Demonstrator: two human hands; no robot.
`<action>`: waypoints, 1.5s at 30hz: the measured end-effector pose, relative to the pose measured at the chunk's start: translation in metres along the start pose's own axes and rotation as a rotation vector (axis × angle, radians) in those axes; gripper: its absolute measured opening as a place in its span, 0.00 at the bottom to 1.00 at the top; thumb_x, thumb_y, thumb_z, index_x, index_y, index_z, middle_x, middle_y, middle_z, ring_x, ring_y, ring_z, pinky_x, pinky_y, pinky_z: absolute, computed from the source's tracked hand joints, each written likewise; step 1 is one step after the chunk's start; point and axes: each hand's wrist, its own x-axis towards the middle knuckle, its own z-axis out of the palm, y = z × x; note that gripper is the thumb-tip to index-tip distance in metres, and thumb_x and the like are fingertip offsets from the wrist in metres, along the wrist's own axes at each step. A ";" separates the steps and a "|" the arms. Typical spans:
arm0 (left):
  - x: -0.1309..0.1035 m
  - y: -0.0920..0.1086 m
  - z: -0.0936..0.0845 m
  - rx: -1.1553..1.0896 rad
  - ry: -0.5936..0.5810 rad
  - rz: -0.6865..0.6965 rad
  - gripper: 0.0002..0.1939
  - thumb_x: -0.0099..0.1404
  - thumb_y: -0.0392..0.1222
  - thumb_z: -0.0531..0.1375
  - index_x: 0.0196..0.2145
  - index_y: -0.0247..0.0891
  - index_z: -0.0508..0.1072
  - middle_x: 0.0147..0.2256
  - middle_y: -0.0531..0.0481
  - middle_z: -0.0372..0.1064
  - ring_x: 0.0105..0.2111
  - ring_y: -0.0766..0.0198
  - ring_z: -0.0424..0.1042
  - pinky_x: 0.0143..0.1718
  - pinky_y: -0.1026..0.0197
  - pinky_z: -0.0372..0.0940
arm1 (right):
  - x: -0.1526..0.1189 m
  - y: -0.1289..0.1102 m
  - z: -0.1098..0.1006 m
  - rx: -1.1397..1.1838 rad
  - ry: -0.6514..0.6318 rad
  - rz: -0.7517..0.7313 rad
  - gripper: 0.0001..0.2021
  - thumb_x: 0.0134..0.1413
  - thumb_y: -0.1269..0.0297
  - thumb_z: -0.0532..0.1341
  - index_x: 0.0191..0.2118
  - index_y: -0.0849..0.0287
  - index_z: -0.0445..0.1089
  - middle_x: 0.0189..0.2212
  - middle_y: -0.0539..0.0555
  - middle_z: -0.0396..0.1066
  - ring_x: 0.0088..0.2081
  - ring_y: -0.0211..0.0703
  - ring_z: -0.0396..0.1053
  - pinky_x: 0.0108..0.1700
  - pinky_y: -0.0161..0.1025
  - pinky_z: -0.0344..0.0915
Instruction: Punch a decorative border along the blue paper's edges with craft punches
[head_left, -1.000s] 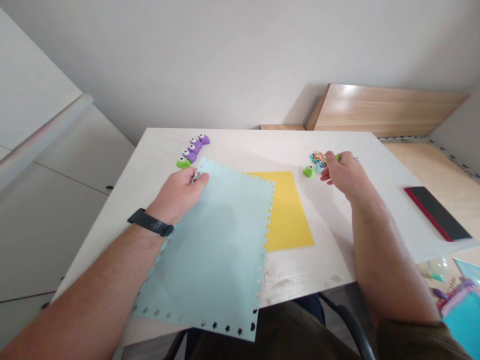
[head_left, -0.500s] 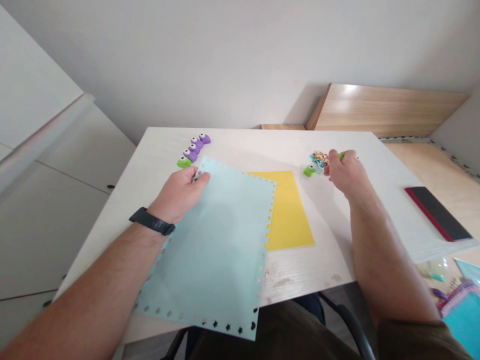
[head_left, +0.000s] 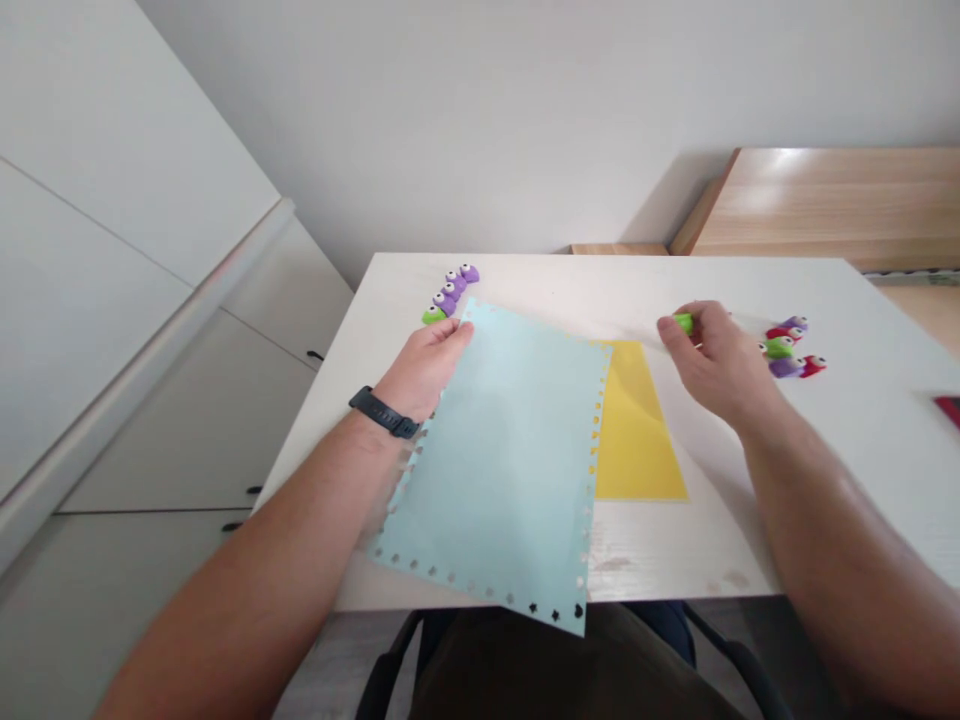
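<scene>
My left hand [head_left: 429, 365], with a dark band at the wrist, pinches the upper left edge of a light-blue paper sheet [head_left: 502, 450]. Shaped holes run along the sheet's borders, and it is held tilted above the white table. My right hand [head_left: 712, 350] is closed around a small green craft punch [head_left: 682, 322], mostly covered by the fingers. To the right of that hand lie several eyed punches in purple, red and green [head_left: 786, 348]. Beyond my left hand, purple punches [head_left: 452, 287] and a green punch [head_left: 434, 315] form a row.
A yellow sheet [head_left: 641, 430] lies on the white table [head_left: 540, 285], partly under the blue one. White cabinets [head_left: 202, 420] stand at the left. A wooden panel [head_left: 832, 200] is at the back right, and a red-edged object [head_left: 949, 408] sits at the right edge.
The view has turned left. My right hand has moved left over the table and now grips the green punch that lay by the confetti; the confetti is hidden. My left hand still holds the blue sheet.
</scene>
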 end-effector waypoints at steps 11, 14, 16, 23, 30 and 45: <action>0.010 -0.001 -0.006 -0.417 -0.199 -0.061 0.14 0.69 0.43 0.64 0.50 0.36 0.80 0.47 0.42 0.82 0.53 0.45 0.80 0.54 0.45 0.77 | -0.012 0.002 0.035 -0.052 -0.321 -0.348 0.14 0.64 0.51 0.62 0.45 0.57 0.74 0.40 0.60 0.76 0.42 0.54 0.73 0.47 0.48 0.66; 0.010 0.000 -0.008 -0.435 -0.202 -0.065 0.18 0.69 0.43 0.65 0.54 0.34 0.78 0.47 0.41 0.82 0.52 0.45 0.81 0.55 0.45 0.77 | -0.011 0.005 0.034 -0.077 -0.332 -0.333 0.13 0.62 0.52 0.63 0.44 0.57 0.73 0.41 0.60 0.76 0.42 0.53 0.73 0.46 0.47 0.66; 0.010 0.002 -0.009 -0.437 -0.194 -0.067 0.20 0.69 0.44 0.65 0.56 0.34 0.77 0.47 0.41 0.83 0.51 0.46 0.82 0.55 0.45 0.76 | -0.010 0.007 0.033 -0.082 -0.336 -0.336 0.14 0.61 0.53 0.64 0.44 0.57 0.73 0.41 0.60 0.77 0.42 0.53 0.73 0.46 0.47 0.67; 0.010 0.003 -0.009 -0.440 -0.201 -0.050 0.20 0.67 0.43 0.66 0.55 0.35 0.79 0.45 0.42 0.83 0.48 0.47 0.82 0.51 0.47 0.78 | -0.009 0.001 0.024 -0.076 -0.397 -0.323 0.12 0.56 0.56 0.65 0.42 0.58 0.73 0.39 0.57 0.75 0.38 0.49 0.71 0.43 0.45 0.66; 0.007 0.010 -0.008 -0.450 -0.202 -0.052 0.17 0.68 0.45 0.65 0.51 0.36 0.80 0.43 0.44 0.83 0.47 0.48 0.82 0.49 0.49 0.78 | -0.010 -0.001 0.012 0.069 -0.351 -0.339 0.16 0.58 0.58 0.65 0.51 0.56 0.76 0.49 0.61 0.74 0.48 0.53 0.73 0.55 0.52 0.68; 0.015 0.016 -0.009 -0.564 -0.074 -0.164 0.21 0.75 0.50 0.56 0.55 0.35 0.77 0.42 0.42 0.83 0.45 0.48 0.82 0.50 0.45 0.78 | -0.031 -0.037 -0.017 0.598 -0.821 -0.226 0.21 0.58 0.38 0.68 0.38 0.53 0.79 0.31 0.50 0.77 0.35 0.48 0.73 0.35 0.43 0.71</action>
